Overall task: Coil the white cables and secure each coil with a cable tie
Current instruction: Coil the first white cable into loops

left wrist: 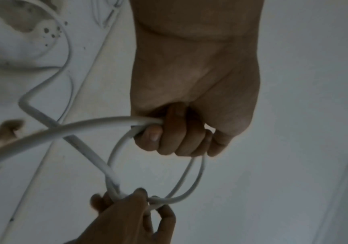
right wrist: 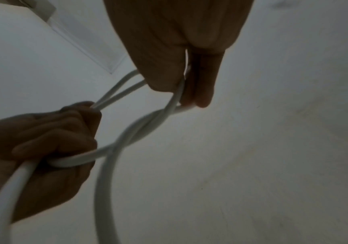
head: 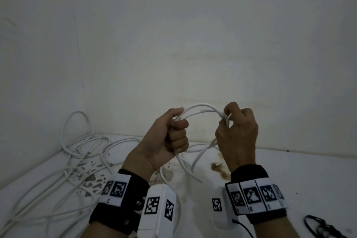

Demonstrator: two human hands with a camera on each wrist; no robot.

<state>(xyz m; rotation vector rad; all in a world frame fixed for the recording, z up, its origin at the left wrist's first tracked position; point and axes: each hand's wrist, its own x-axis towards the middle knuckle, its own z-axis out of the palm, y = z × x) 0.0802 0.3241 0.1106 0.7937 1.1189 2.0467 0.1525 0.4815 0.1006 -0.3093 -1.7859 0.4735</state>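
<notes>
A white cable [head: 201, 108] is looped into a small coil held up in front of the wall. My left hand [head: 173, 131] grips one side of the coil in a fist [left wrist: 175, 132]. My right hand [head: 231, 120] pinches the opposite side of the loops, fingers curled round them [right wrist: 187, 92]. Two strands arch between the hands; the cable's loose tail [head: 201, 154] hangs down from them to the table. In the left wrist view the coil [left wrist: 189, 181] runs from my fist down to the right hand's fingers [left wrist: 131, 203].
A tangle of more white cables [head: 77, 152] lies on the white table [head: 309, 170] at the left, against the wall. Brown stains [head: 218, 168] mark the tabletop under my hands. A black cable or ties [head: 322, 228] lie at the bottom right.
</notes>
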